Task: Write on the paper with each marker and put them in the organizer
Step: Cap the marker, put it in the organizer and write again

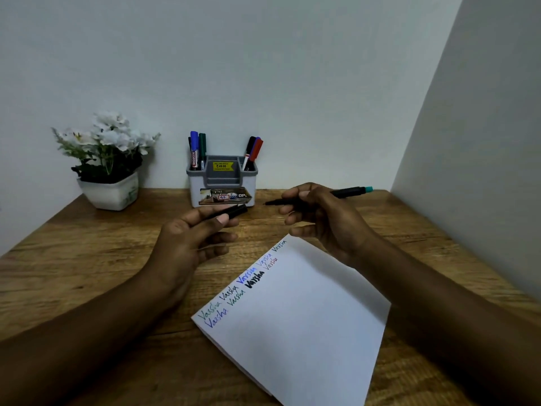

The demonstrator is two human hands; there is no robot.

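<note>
Right hand (319,218) holding an open pen (319,197), left hand (193,238) holding its cap (234,211), both above the desk (87,259), paper (307,317) below, organizer (222,183) behind

Uncapped black marker (348,192) level; cap (237,210) apart — paper (307,332) written; organizer (222,179) upright, stocked.

The organizer (222,183) stands on the table (87,259) beyond both hands, backed against the wall (292,83). Markers (196,150) stand in its two end compartments. The plant pot (109,191) sits well off to the left of the left hand (193,238). The paper (307,317) lies between the forearms, its far corner under the right hand (319,218). The cap (237,211) in the left hand faces the tip of the marker (345,193) in the right hand, apart.
</note>
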